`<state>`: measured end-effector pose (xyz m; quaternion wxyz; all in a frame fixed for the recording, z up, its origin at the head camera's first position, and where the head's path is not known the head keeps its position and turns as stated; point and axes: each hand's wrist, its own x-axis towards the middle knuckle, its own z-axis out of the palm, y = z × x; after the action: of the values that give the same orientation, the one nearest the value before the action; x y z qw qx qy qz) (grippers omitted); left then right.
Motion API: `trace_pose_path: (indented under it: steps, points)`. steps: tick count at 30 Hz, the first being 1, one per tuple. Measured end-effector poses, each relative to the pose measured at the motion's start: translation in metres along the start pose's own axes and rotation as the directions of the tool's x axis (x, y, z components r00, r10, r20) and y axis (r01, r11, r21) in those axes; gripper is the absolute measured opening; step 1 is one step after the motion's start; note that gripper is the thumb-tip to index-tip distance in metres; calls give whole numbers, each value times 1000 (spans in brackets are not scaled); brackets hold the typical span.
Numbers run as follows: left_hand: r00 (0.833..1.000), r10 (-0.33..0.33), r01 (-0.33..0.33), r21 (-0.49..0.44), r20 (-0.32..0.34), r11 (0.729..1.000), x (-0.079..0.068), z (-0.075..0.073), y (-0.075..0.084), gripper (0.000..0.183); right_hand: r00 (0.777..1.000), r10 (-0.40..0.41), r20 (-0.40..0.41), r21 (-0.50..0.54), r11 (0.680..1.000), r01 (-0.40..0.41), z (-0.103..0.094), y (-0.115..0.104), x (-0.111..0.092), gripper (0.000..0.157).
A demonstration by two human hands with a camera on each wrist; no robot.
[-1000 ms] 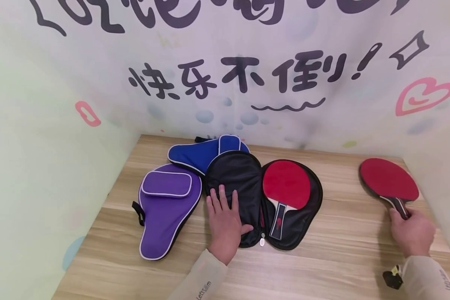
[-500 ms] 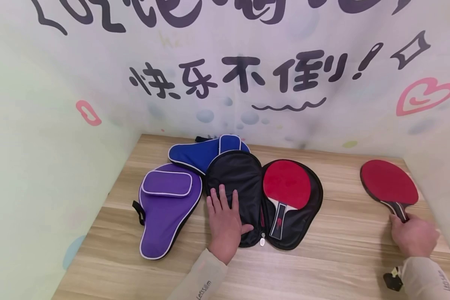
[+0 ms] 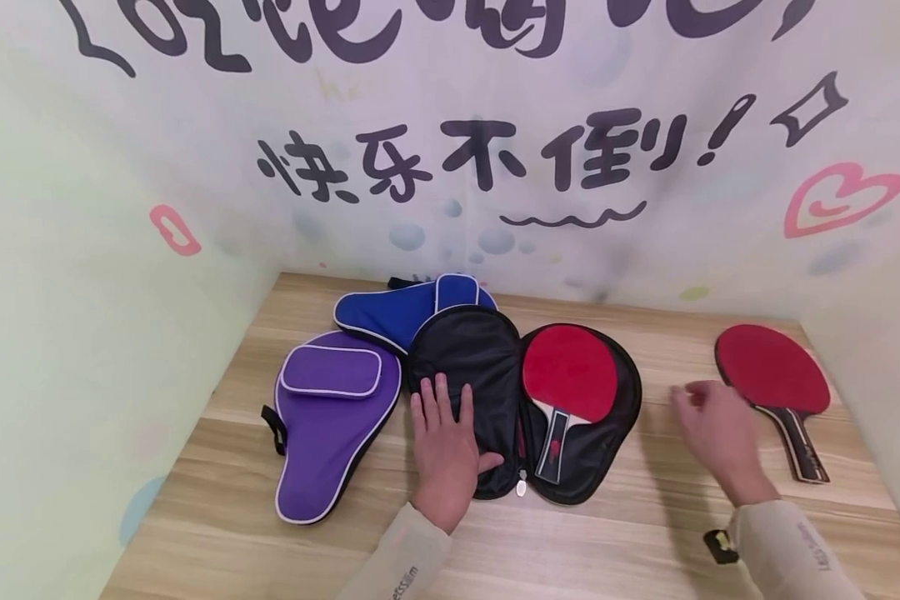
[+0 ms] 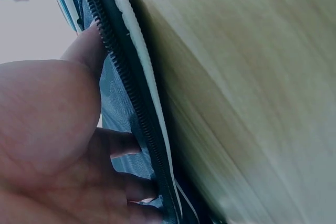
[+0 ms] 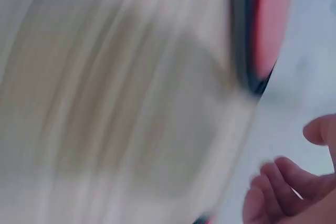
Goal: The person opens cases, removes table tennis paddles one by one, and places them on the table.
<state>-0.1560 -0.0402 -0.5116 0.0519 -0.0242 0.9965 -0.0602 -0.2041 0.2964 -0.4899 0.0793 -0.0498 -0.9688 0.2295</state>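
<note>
An unzipped black-lined paddle case lies spread flat in the middle of the table. One red table tennis paddle rests in its right half, handle toward me. On the left half lies my left hand, palm down with fingers spread; the left wrist view has the case's zipper edge beside that hand. My right hand is above the table between the case and a second red paddle, holding nothing. Its fingers are loosely bent, with the thumb apart in the right wrist view, which is blurred.
A purple paddle case lies left of the spread one. Behind is a blue case, partly covered by the black half. A printed cloth wall encloses the wooden table at the back and sides.
My right hand has let go of the second paddle, which now lies at the table's right side, and has moved left toward the spread case. The left hand has stayed in place.
</note>
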Motion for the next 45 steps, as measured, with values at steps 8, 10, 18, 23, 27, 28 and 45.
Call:
trace_pose_path:
  steps: [8, 10, 18, 23, 27, 28, 45]
  points:
    - [1000, 0, 0, -25, -6, 1000, 0, 1, -1, 110, 971, -182, 156, 70, 982, 173, 34, -90, -35, 32]
    - [1000, 2, -2, -30, -8, 1000, -1, 1, -1, 110, 961, -189, 202, 54, 982, 182, 44, -101, -44, 35]
    - [1000, 8, -7, -32, 9, 999, -1, -1, -1, 109, 967, -195, 162, -44, 978, 204, 76, -110, -74, 52]
    - [1000, 2, -1, -31, 15, 1000, 0, 0, -1, 110, 967, -247, 71, -113, 961, 253, 88, -109, -84, 55]
    - [1000, -4, 4, -36, 23, 999, 1, 2, -1, 109, 965, -263, 18, -104, 959, 263, 93, -108, -87, 49]
    - [1000, -4, 5, -37, 30, 999, 1, 2, -1, 109, 968, -250, 18, -82, 965, 251, 93, -108, -88, 46]
    - [1000, 12, -12, -73, 8, 997, -1, 1, -4, 107, 996, 83, 11, 152, 985, -84, 54, -87, -88, 36]
